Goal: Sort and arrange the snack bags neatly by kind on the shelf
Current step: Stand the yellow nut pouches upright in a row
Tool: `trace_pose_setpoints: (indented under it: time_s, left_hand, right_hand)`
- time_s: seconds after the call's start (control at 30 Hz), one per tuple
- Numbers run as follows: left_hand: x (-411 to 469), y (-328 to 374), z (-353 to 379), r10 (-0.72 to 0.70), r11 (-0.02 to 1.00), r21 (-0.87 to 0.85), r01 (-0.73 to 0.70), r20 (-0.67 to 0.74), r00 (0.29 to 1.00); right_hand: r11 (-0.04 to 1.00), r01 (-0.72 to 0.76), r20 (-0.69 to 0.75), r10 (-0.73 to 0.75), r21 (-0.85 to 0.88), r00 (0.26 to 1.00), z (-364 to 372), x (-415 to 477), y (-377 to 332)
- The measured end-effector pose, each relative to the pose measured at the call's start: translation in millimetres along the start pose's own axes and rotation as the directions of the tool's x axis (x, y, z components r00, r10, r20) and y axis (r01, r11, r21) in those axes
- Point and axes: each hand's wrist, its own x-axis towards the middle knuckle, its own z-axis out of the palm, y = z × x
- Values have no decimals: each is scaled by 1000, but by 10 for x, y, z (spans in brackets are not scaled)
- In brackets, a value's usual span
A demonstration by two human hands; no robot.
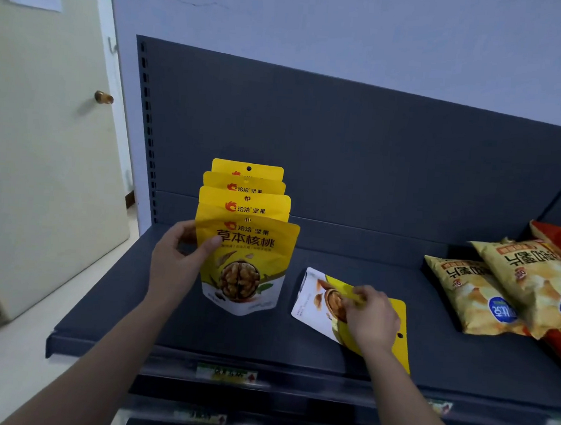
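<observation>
Yellow row (246,190) — my left hand (178,255) grips the front bag (244,266), right hand (371,313) pinches the flat bag (313,296); next I'd stand it in front.

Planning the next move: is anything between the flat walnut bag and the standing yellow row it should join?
Nothing visible. Only bare shelf lies between the flat walnut bag, under the right hand, and the standing row. The left hand grips the front bag at its left edge; chip bags lie off right.
</observation>
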Motion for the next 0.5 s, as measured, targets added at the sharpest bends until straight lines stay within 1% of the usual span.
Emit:
trace_pose_setpoints:
  time_s: [0.03, 0.07, 0.1, 0.13, 0.17, 0.2, 0.23, 0.33, 0.37, 0.43, 0.5]
  left_hand:
    - [-11, 5, 2, 1, 1000, 9, -1, -16, 1000]
    - [-23, 9, 2, 3, 1000, 17, -3, -28, 1000]
    - [-32, 1, 0, 7, 1000, 28, -6, -36, 999]
    - [-49, 1, 7, 11, 999, 37, -9, -43, 999]
    - [-71, 5, 19, 8, 999, 46, -6, -52, 999]
    - [-92, 16, 40, 2, 999, 53, 2, -63, 998]
    - [-114, 30, 66, -8, 998, 60, 12, -75, 997]
    - [-176, 36, 138, -45, 996, 77, 53, -102, 994]
    - [-193, 24, 159, -64, 994, 86, 73, -103, 993]
    - [-221, 2, 184, -93, 987, 122, 106, -106, 990]
    - [-234, 3, 202, -112, 980, 152, 131, -126, 986]
  right_hand:
    - [994, -60, -17, 58, -88, 998, -7, 6, 43]
    - [981, -143, -16, 142, -130, 990, -32, -2, 74]
    - [967, -217, 12, 220, -135, 975, -56, 6, 110]
    - [954, -275, 72, 284, -123, 956, -96, 10, 140]
    - [943, -312, 134, 327, -118, 935, -136, 8, 163]
    - [939, -325, 166, 340, -108, 926, -179, 3, 165]
    - [943, -325, 165, 333, -74, 928, -216, 10, 162]
    - [944, -294, 123, 278, 150, 953, -303, 72, 118]
    - [939, -288, 129, 267, 188, 955, -333, 85, 99]
    - [948, -248, 144, 222, 201, 964, -399, 92, 73]
    - [956, -179, 114, 157, 230, 981, -474, 68, 53]
